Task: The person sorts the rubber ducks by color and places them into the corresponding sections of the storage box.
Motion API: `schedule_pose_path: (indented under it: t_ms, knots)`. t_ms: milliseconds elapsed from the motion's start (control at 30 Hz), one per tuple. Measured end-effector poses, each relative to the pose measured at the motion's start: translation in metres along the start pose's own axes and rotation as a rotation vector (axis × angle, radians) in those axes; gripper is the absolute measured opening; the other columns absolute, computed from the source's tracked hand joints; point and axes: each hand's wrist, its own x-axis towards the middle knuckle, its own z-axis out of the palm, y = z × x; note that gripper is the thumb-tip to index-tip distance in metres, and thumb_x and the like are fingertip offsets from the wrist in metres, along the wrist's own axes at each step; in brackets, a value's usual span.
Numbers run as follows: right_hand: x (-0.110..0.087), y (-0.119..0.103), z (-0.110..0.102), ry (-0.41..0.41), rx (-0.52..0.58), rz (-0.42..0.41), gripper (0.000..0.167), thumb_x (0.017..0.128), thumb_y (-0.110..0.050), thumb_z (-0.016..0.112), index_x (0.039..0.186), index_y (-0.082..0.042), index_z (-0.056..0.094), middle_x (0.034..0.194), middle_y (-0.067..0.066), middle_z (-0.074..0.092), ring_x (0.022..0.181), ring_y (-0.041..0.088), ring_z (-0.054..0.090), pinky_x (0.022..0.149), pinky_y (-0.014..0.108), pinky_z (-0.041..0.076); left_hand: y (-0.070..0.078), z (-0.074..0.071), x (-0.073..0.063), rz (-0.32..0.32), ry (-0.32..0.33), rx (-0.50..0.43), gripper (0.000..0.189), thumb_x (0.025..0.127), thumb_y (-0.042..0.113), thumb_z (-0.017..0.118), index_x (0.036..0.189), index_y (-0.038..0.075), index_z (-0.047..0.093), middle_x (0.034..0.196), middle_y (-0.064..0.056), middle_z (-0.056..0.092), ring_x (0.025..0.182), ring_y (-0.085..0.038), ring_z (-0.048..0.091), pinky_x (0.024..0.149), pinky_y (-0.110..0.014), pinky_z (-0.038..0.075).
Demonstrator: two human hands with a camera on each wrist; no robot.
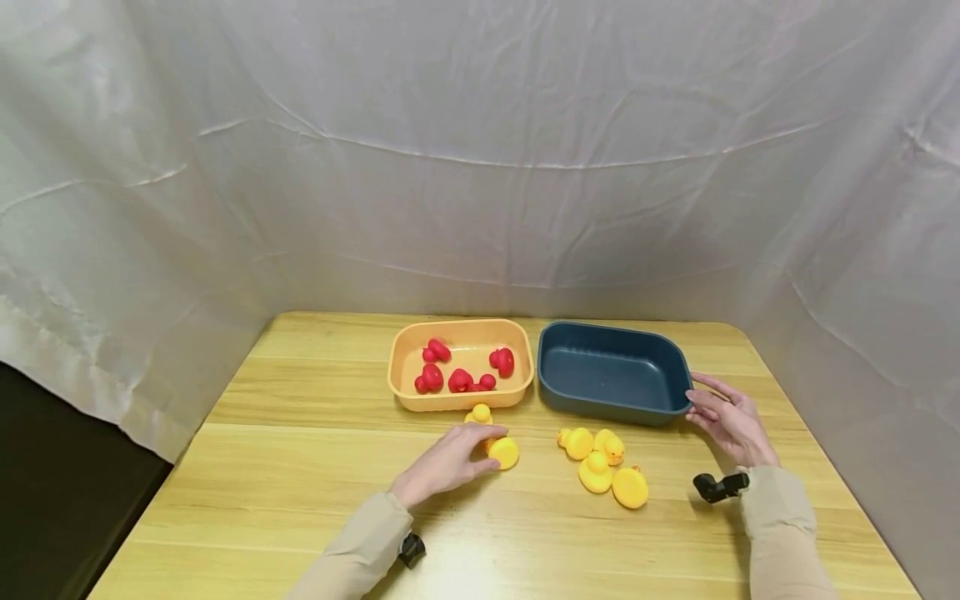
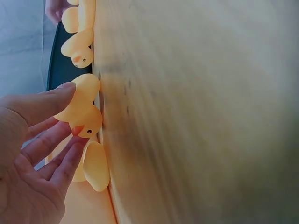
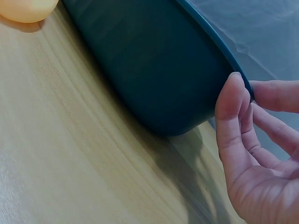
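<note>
1. The left hand [image 1: 450, 458] pinches a yellow duck [image 1: 505, 453] between its thumb on one side and its fingertips on the other.
2. That duck sits right at the ends of the fingers, tipped over rather than upright (whether it touches the counter [image 1: 262, 467], I cannot tell).
3. Just behind it, by the fingers, is a second duck [image 1: 480, 412], close to the front wall of the orange tray [image 1: 427, 403].
4. Several small red toys [image 1: 503, 362] lie scattered inside that tray.
5. The right hand [image 1: 731, 421] pinches the rim of the navy tray [image 1: 600, 408] at its right end, thumb against the outside.
6. The two trays stand side by side at the back of the counter (the navy one slightly angled).
7. Four more yellow ducks [image 1: 596, 473] form a loose cluster between the two hands, in front of the navy tray.
8. Beige sleeves [image 1: 783, 525] cover both forearms, and pale cloth [image 1: 525, 225] hangs behind the counter.
</note>
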Motion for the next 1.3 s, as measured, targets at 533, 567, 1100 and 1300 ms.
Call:
schedule_pose_path:
  t_ms: [533, 567, 1100, 1300]
  knots:
    - [-0.0009, -0.0006, 0.0011, -0.02, 0.019, 0.003, 0.035, 0.101, 0.005, 0.051, 0.121, -0.016, 0.07, 0.086, 0.005, 0.075, 0.073, 0.014, 0.072, 0.069, 0.025, 0.063, -0.0004, 0.0001, -0.0022, 0.004, -0.018, -0.025, 0.047, 0.092, 0.02, 0.074, 0.135, 0.009, 0.062, 0.133, -0.009, 0.066, 0.123, -0.024, 0.06, 0.11, -0.043, 0.048]
    - [-0.001, -0.0006, 0.0012, -0.02, 0.019, 0.003, 0.035, 0.101, 0.005, 0.051, 0.121, -0.016, 0.07, 0.086, 0.005, 0.075, 0.073, 0.014, 0.072, 0.069, 0.025, 0.063, -0.0004, 0.0, -0.0023, 0.003, -0.017, -0.026, 0.047, 0.092, 0.02, 0.074, 0.136, 0.009, 0.062, 0.133, -0.008, 0.066, 0.124, -0.024, 0.059, 0.11, -0.043, 0.048]
    - [-0.0004, -0.0014, 0.0027, 0.01, -0.005, 0.023, 0.031, 0.101, 0.004, 0.052, 0.114, -0.016, 0.072, 0.084, 0.003, 0.074, 0.071, 0.013, 0.071, 0.068, 0.024, 0.063, 0.0005, -0.0042, -0.001, 0.058, 0.05, -0.064, 0.05, 0.095, 0.022, 0.07, 0.14, 0.005, 0.056, 0.133, -0.012, 0.065, 0.119, -0.024, 0.061, 0.106, -0.043, 0.052]
    - [-0.0014, -0.0034, 0.004, 0.027, -0.012, 0.047, 0.029, 0.101, 0.003, 0.053, 0.112, -0.016, 0.071, 0.084, 0.003, 0.073, 0.071, 0.013, 0.07, 0.069, 0.024, 0.063, 0.0024, -0.0096, 0.0026, 0.07, 0.094, -0.138, 0.051, 0.094, 0.022, 0.071, 0.139, 0.003, 0.057, 0.124, -0.009, 0.069, 0.107, -0.02, 0.061, 0.097, -0.041, 0.054]
